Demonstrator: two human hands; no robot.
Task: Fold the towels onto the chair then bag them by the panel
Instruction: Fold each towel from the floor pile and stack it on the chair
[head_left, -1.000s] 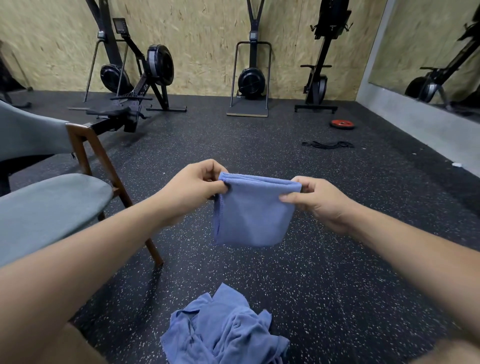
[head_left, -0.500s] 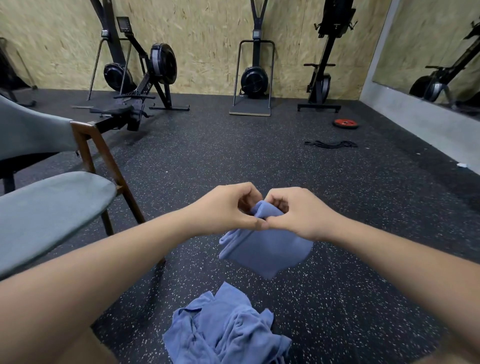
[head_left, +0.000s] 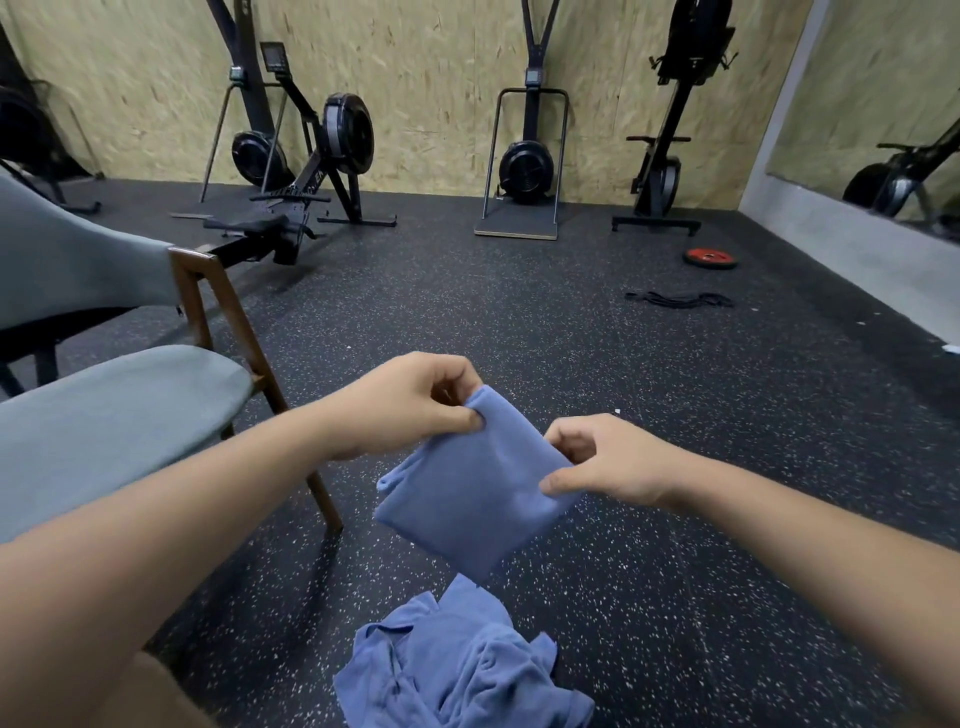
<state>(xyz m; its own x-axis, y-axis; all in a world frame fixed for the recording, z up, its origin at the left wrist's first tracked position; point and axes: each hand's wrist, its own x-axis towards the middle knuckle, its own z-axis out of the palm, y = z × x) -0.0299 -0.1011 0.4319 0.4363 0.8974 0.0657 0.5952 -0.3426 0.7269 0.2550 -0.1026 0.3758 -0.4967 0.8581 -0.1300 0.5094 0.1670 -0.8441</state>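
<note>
1. No word, brand or number could be read for certain anywhere in the view.
2. The rower (head_left: 316, 179) bore pale lettering along its slanted frame, but it was too blurred to make out.
3. The monitor (head_left: 274, 56) above the rower had a face too small and dark to tell any figures.
4. The red plate (head_left: 709, 258) on the floor was too far off for any marking to be read.
</note>
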